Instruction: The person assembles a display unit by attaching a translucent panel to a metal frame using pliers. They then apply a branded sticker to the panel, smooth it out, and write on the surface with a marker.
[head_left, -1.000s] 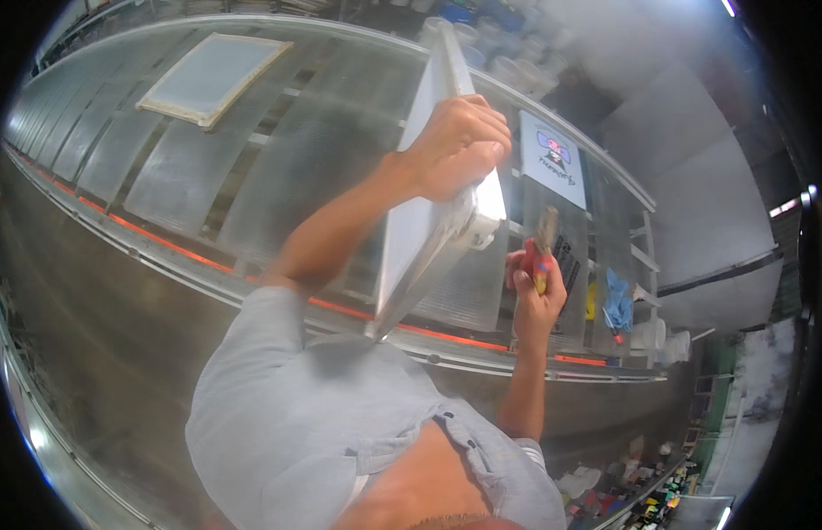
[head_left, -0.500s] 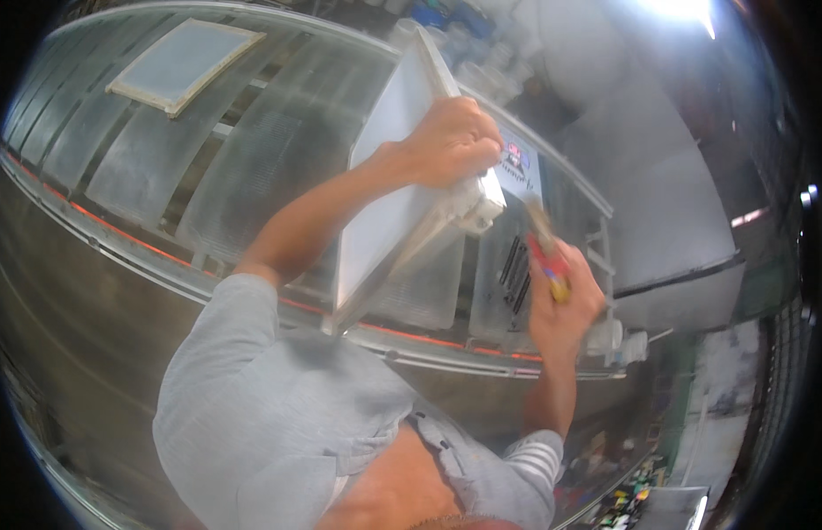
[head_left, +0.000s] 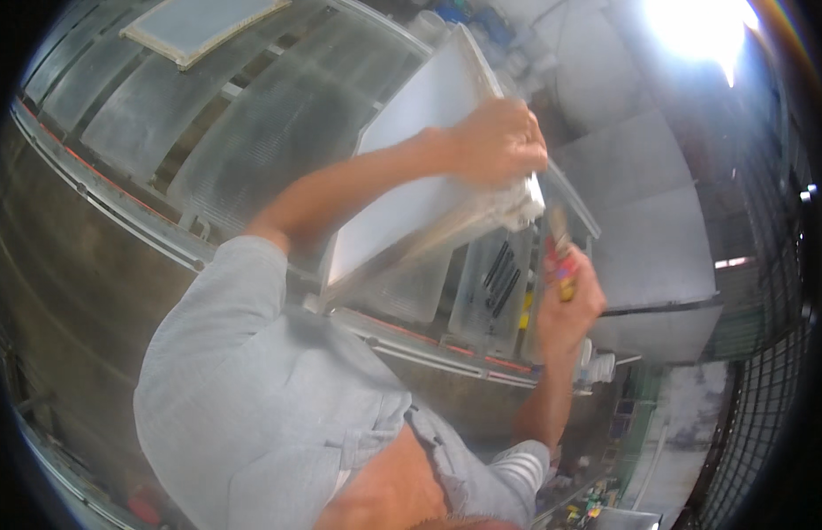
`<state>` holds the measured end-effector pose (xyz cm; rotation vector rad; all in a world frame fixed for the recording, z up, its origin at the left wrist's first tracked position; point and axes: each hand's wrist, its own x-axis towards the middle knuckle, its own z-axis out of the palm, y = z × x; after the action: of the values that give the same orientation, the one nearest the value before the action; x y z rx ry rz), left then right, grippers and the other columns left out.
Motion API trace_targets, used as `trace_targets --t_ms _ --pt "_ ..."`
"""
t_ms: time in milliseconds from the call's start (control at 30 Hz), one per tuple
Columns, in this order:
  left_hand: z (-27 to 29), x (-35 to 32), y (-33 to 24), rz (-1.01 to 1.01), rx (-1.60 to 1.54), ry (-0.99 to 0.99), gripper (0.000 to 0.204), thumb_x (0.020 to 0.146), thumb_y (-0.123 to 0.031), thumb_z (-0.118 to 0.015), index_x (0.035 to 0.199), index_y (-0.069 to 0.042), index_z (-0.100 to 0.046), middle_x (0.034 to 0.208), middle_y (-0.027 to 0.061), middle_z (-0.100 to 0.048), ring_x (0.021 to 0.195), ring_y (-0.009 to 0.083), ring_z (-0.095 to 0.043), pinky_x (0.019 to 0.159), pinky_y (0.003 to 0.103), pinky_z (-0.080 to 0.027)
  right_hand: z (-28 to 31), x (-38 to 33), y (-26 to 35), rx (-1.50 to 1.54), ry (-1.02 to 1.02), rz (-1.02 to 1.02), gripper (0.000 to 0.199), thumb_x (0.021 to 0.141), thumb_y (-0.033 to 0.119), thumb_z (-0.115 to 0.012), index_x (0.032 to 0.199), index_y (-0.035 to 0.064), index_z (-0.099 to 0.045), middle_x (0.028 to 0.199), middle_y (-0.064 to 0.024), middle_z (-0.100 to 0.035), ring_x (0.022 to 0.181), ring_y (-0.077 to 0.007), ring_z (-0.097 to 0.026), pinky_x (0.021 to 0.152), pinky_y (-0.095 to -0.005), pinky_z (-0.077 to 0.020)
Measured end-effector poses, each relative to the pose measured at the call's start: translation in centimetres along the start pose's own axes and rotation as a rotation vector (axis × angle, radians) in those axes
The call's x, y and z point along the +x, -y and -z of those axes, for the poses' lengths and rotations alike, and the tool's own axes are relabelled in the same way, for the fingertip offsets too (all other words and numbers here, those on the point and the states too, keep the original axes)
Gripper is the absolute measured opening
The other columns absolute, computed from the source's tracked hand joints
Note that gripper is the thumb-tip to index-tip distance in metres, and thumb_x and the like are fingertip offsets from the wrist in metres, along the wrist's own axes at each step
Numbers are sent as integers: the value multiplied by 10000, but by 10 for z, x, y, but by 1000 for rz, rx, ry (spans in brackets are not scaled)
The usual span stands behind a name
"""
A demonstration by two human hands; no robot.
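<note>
The framed panel point(head_left: 398, 221) hangs tilted from the left hand point(head_left: 499, 146), its pale face running down and leftward from the fingers toward the shirt point(head_left: 252, 389). Those fingers are curled tightly over the frame's edge, close to its upper right corner; the forearm crosses in front of the face. Whether the panel's lowest corner, far down-left of the fingers, rests on anything, I cannot tell.

The frame looks stiff and, being held up by one hand, probably fairly light, though long enough to twist about a single grip. The pale sheet inside is likely thin and easily dented or torn, so the rim is the place to take hold, ideally at two opposite edges.

To the right of and below the left fingers, the right hand point(head_left: 572, 305) is closed around the red and yellow handle of a flat-ended tool point(head_left: 565, 269). Its blurred tip points up, near the frame's corner but seemingly apart; brush or scraper, I cannot tell. It should handle as light and firm, best gripped by the handle.

Left of the right fingers, dark strips point(head_left: 502, 276) lie on the glassy tabletop point(head_left: 261, 132). Well beyond the left fingers, up-left, lies a second framed panel point(head_left: 203, 26).
</note>
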<state>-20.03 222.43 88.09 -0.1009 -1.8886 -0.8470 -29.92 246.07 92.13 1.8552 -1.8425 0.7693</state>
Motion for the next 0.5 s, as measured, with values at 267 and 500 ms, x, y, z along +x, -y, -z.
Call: trace_targets --t_ms 267,500 --pt "3 -7 -12 -26 59 -5 303 705 -232 -491 539 10 -415 508 159 -405 459 287 -389 492 424 -344 -2 -8 -3 -7 23 73 243 900 207 -592 982 -22 -599 843 -119 -633 776 -261 -620 720 -362 -490" --pt "1 -1 -12 -1 -4 16 299 714 -235 -482 541 6 -446 518 140 -417 482 279 -415 551 416 -375 4 -10 -14 190 -49 -15 210 904 52 -614 1109 7 -631 871 -173 -665 748 -291 -646 676 -360 -509"
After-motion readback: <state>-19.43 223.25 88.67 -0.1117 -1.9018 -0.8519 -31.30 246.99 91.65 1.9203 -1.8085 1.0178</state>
